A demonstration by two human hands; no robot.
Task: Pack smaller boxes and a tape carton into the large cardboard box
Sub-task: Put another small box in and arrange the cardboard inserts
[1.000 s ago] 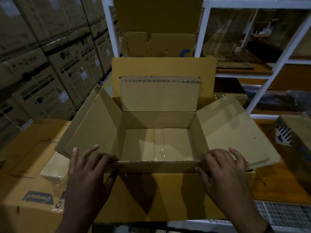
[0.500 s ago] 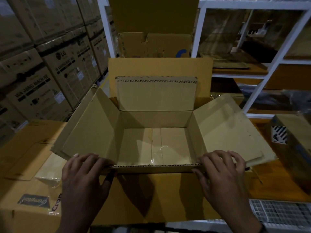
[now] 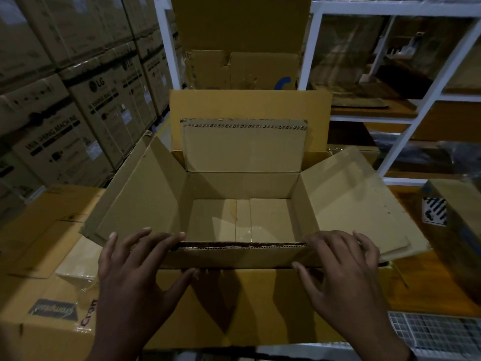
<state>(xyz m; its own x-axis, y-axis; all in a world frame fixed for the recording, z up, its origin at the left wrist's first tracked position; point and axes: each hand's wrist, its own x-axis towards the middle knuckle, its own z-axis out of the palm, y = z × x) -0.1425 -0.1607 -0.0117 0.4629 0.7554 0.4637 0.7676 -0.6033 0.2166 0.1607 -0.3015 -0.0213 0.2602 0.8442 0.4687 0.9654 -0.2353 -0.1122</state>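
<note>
Gripping the near flap at both ends. With the fingers of the left hand spread apart and laid over the flap's corrugated top edge at the left corner, thumb set against its outer face below. Likewise with the right hand at the right corner: fingers apart and bent over the edge, thumb on the outer face underneath.

Belongs to the large cardboard box, standing open directly in front. All flaps thrown wide: left flap sloping up and outward, right flap lying out lower, far flap upright against a wider yellow cardboard sheet. Empty inside, down to the bare floor with a strip of clear tape along the middle seam.

Just left of it, a flat carton with a dark label. Further left, stacked LG cartons. To the right, a white shelf rack, and near the right flap a carton with a hatched label.

Compared with half a second ago, hardly changed: same hold at the same two corners, same empty box, flaps spread as before. Only the left thumb reaching a little further toward the middle of the flap.
</note>
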